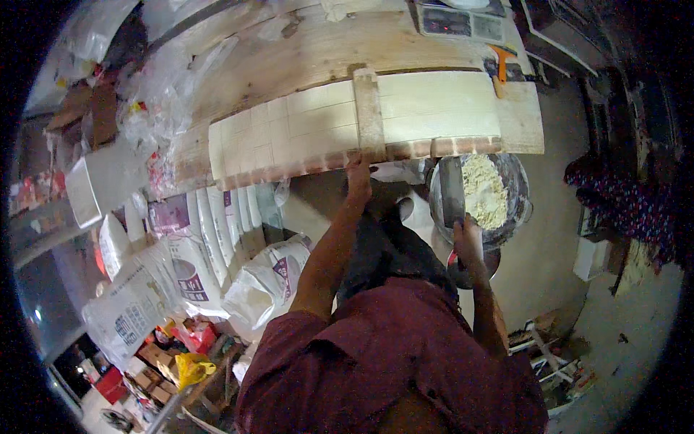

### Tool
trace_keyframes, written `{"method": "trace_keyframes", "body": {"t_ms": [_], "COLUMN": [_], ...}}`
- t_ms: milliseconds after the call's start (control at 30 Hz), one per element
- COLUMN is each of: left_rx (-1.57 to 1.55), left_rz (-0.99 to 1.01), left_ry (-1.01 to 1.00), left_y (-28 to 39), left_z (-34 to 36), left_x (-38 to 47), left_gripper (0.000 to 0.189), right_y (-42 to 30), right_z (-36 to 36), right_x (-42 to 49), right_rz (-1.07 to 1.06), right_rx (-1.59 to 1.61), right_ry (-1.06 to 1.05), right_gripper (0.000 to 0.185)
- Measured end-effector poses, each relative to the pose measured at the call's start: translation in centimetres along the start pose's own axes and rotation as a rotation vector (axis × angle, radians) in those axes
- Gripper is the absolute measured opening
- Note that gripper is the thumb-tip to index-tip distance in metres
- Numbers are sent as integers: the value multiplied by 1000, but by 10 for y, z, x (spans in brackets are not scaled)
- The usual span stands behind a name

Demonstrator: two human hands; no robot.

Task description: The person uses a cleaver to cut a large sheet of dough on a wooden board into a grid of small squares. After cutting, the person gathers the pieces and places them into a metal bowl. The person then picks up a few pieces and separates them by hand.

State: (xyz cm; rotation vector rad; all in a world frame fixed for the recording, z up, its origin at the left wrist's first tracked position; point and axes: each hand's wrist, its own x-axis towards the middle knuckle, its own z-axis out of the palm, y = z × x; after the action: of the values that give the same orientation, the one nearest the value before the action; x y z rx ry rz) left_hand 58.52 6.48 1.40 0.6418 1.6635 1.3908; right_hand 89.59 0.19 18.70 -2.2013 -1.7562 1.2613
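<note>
A long, pale slab (439,106), apparently dough or pastry, lies along the worktable's near side. Thin lines score its top, and a reddish-brown layer shows along its near edge. Across it rests a flat wooden strip (370,116), its near end gripped by my left hand (359,173). My right hand (467,236) holds a wide metal blade (452,190), perhaps a cleaver, whose handle is mostly hidden by the fingers. The blade is over the left part of a large metal bowl (521,182), which contains pale yellow crumbly dough or flour (485,195).
An orange-handled scraper (503,62) lies at the wooden worktable's (320,51) right end, near a digital scale (461,24). Clear plastic bags (162,103) cover the left end. Printed white sacks (190,266) stand below left. Patterned cloth (623,203) hangs at right.
</note>
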Motion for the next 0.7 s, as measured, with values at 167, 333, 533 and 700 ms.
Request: {"method": "trace_keyframes", "body": {"t_ms": [167, 333, 533, 700], "left_rx": [-346, -460, -377, -381], "left_rz": [-332, -314, -341, -283], "left_ry": [95, 55, 112, 42], "left_y": [17, 0, 25, 3], "left_z": [21, 12, 17, 9], "left_x": [10, 20, 5, 16], "left_gripper": [25, 26, 26, 28], "right_y": [12, -24, -42, -51], "right_z": [19, 21, 22, 22], "right_x": [-1, -15, -27, -27], "right_rz": [-118, -67, -46, -42], "right_rx": [37, 60, 71, 178], "right_ry": [78, 22, 25, -22], "right_gripper": [23, 22, 23, 22]}}
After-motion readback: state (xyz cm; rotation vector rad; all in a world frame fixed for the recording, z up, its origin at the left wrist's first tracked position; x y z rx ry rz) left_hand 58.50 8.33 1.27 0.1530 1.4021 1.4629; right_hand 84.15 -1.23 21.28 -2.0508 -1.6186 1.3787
